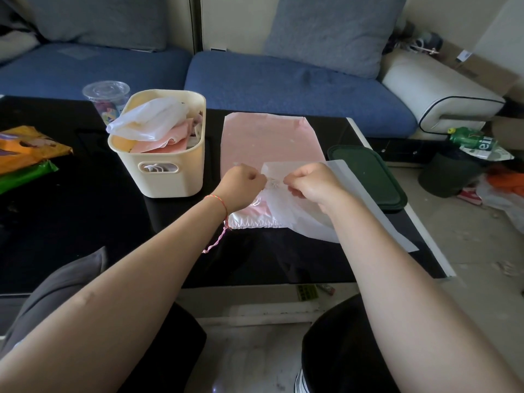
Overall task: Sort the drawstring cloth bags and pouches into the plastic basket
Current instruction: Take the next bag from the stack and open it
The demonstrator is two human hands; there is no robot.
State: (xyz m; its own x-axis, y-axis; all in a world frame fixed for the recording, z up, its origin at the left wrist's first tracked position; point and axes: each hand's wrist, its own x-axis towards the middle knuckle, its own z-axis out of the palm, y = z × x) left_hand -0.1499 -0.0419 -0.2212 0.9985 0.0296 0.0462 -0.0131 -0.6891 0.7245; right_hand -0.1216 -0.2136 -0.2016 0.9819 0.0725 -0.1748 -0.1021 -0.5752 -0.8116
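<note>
1. Translucent white pouch (pixel 297 214), thin and crinkled, is pinched at its top edge by left hand (pixel 241 190) and right hand (pixel 310 182), fingers curled.
2. Beneath the grip lies a flat pink drawstring bag (pixel 263 140).
3. Left of the grip stands the cream plastic basket (pixel 161 157), round-cornered.

Single head-worn wide-angle view, looking forward and steeply down from a seated position at the near edge of a black table (pixel 85 222). Close range: both forearms enter from the lower corners and converge at frame centre, with the knees visible along the bottom edge. Faces a blue sofa (pixel 283 80) spanning the top of the frame. Floor visible at right. Straight lines bow toward the frame edges. No second view, hence no shared region.
</note>
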